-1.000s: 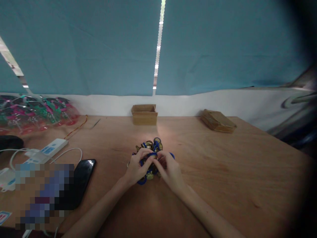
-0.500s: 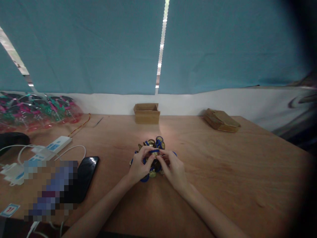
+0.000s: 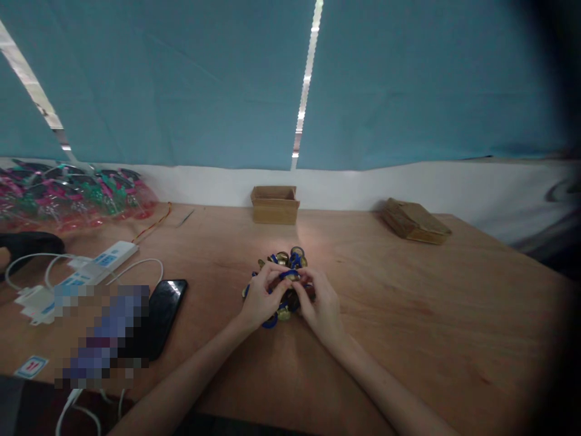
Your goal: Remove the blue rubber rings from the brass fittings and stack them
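A pile of round gold pieces with blue edges or ribbons point(image 3: 284, 313) lies on the wooden table point(image 3: 385, 339), partly covered by my hands. Just above the pile, one blue-and-gold piece point(image 3: 290, 275) is pinched between both hands. My left hand point(image 3: 265, 300) grips its left side with thumb and fingers. On the right side of the same piece, the thumb and fingertips of my right hand point(image 3: 320, 303) close on it. Its exact shape is too small to tell.
An open cardboard box point(image 3: 275, 212) stands at the back, with a flattened cardboard piece point(image 3: 415, 223) further right. To the left are a black phone point(image 3: 166, 315), a white power strip point(image 3: 102, 266) with cables, and plastic-wrapped colourful items point(image 3: 77, 197).
The view has shifted slightly, so the table things appear a little further right. Both hands keep hold of the blue-and-gold piece, which looks slightly tilted now.
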`<state>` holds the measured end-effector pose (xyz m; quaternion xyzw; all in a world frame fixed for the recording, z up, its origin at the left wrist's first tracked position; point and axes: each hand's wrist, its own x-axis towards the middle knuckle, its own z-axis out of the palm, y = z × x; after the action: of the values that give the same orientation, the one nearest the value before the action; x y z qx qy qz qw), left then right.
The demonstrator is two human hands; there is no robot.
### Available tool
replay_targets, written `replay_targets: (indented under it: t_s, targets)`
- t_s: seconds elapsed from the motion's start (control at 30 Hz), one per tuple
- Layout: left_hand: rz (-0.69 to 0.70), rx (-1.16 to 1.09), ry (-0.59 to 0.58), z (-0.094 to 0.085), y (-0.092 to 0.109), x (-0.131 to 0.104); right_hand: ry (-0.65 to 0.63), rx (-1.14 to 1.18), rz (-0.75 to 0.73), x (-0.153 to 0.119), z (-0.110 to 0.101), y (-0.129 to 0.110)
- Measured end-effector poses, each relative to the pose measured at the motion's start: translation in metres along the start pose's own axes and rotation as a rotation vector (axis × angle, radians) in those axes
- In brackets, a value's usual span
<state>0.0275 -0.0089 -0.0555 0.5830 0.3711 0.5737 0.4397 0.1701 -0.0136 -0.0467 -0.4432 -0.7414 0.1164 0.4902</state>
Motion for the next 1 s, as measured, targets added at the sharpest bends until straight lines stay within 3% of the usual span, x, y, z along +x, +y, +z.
replay_targets:
  t_s: [0.3, 0.43, 0.7, 1.0]
  targets:
    - [0.056, 0.106, -0.043, -0.002, 0.003, -0.001, -0.072, -0.023, -0.050, 0.004, -0.002, 0.004]
    - [0.083, 0.106, -0.035, -0.002, 0.006, -0.001, -0.043, -0.028, -0.063, 0.005, -0.003, 0.000]
    - [0.110, 0.239, -0.011, -0.002, -0.002, -0.002, -0.145, 0.070, 0.073, 0.007, -0.005, 0.006]
    - [0.442, 0.605, 0.001, -0.008, 0.001, -0.002, -0.112, 0.032, 0.032, 0.007, -0.008, 0.004]
